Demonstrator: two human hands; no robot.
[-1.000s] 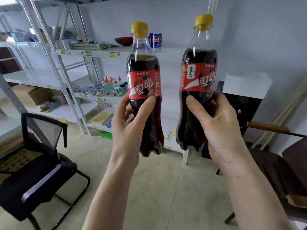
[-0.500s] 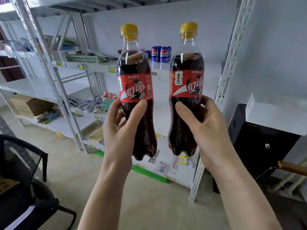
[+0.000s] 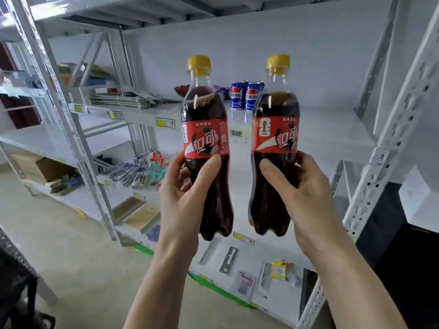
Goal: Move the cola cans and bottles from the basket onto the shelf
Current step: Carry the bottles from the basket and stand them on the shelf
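My left hand grips a cola bottle with a yellow cap and red label, held upright. My right hand grips a second, matching cola bottle, also upright. Both bottles hang in the air in front of the white metal shelf. On that shelf board, behind and between the bottles, stand two blue cola cans. The basket is out of view.
A perforated shelf upright slants at the right, another upright at the left. Lower boards hold packets and small goods. A black box stands right of the rack. A dark chair part shows at bottom left.
I have come closer to the shelf and the view has swung right. Both bottles stay upright in my hands, now in front of the shelf board with the blue cans.
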